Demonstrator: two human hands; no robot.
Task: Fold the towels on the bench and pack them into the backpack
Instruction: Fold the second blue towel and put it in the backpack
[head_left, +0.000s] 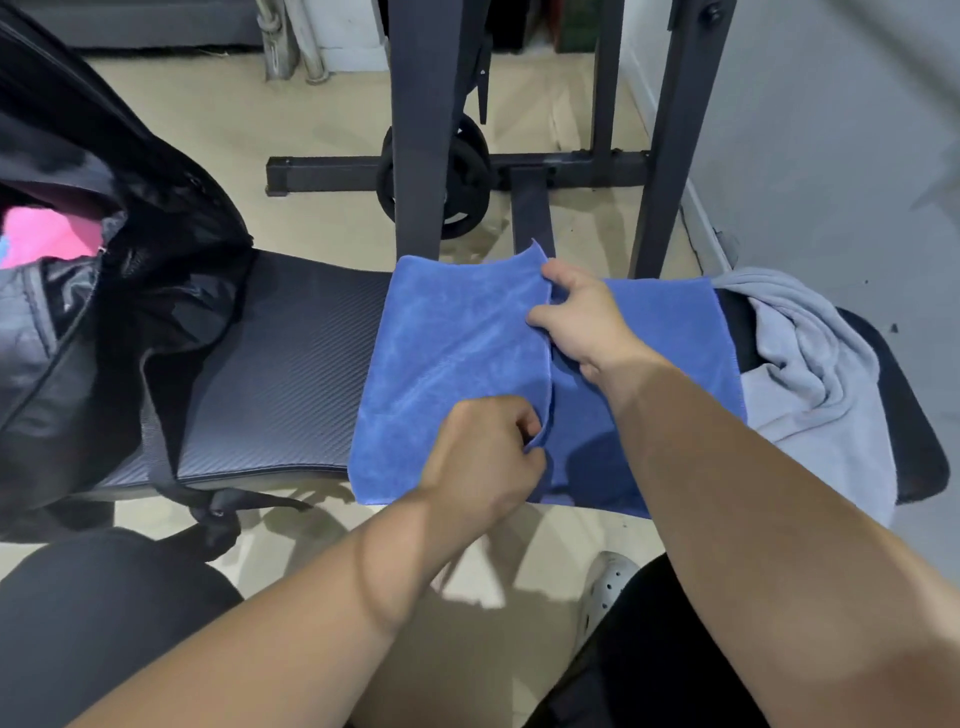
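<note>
A blue towel (452, 364) lies across the black padded bench (280, 364), its left part folded over toward the middle. My left hand (483, 452) pinches the near end of the folded edge. My right hand (582, 317) pinches the far end of that same edge. A crumpled grey towel (810, 374) lies on the bench's right end, touching the blue one. The black backpack (130, 270) stands open on the bench's left end, with a pink towel (47, 234) showing inside.
Dark steel uprights of a weight rack (421, 130) rise just behind the bench, with a weight plate (462, 176) and a floor crossbar (332, 174). A backpack strap (218, 509) hangs off the front edge. My knees and a white shoe (608, 587) are below.
</note>
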